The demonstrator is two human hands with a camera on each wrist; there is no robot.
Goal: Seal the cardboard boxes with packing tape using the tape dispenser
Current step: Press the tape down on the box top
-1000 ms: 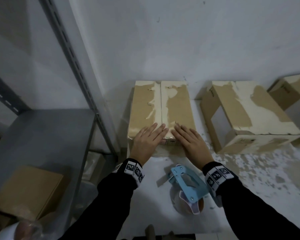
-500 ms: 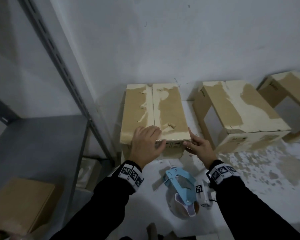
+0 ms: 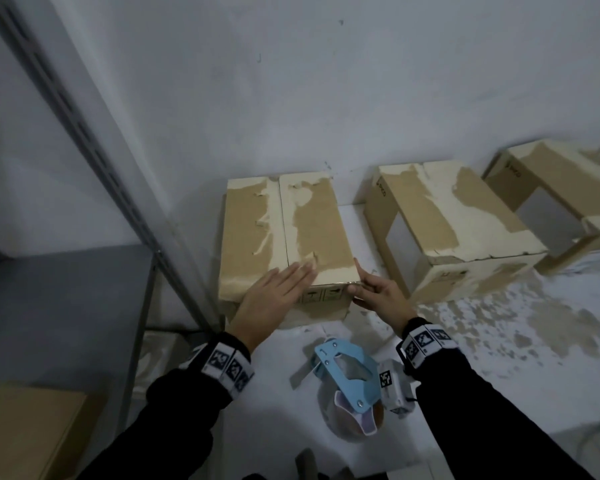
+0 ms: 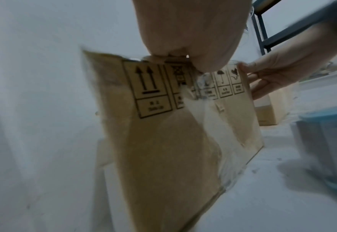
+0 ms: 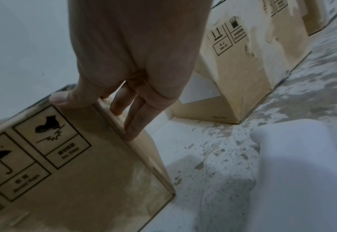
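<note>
A worn cardboard box [image 3: 284, 237] with closed top flaps stands on the white table against the wall. My left hand [image 3: 278, 292] lies flat on the near edge of its top, fingers straight; in the left wrist view the palm [image 4: 183, 31] sits above the box's printed front [image 4: 173, 133]. My right hand [image 3: 374, 292] is at the box's near right corner. Its thumb rests on the top front corner and its straight fingers [image 5: 135, 122] lie along the right side of the box [image 5: 74, 172]. The blue tape dispenser [image 3: 347, 379] lies untouched on the table between my wrists.
Two more worn boxes stand to the right, one [image 3: 447, 220] close by and one [image 3: 561, 181] at the far right. A grey metal rack post [image 3: 84, 133] and shelf [image 3: 49, 306] stand to the left. Below the shelf lies another cardboard box [image 3: 25, 434].
My right hand has left the top of the box and moved to its near right corner. My left hand stays flat on the top, shifted slightly towards the near edge.
</note>
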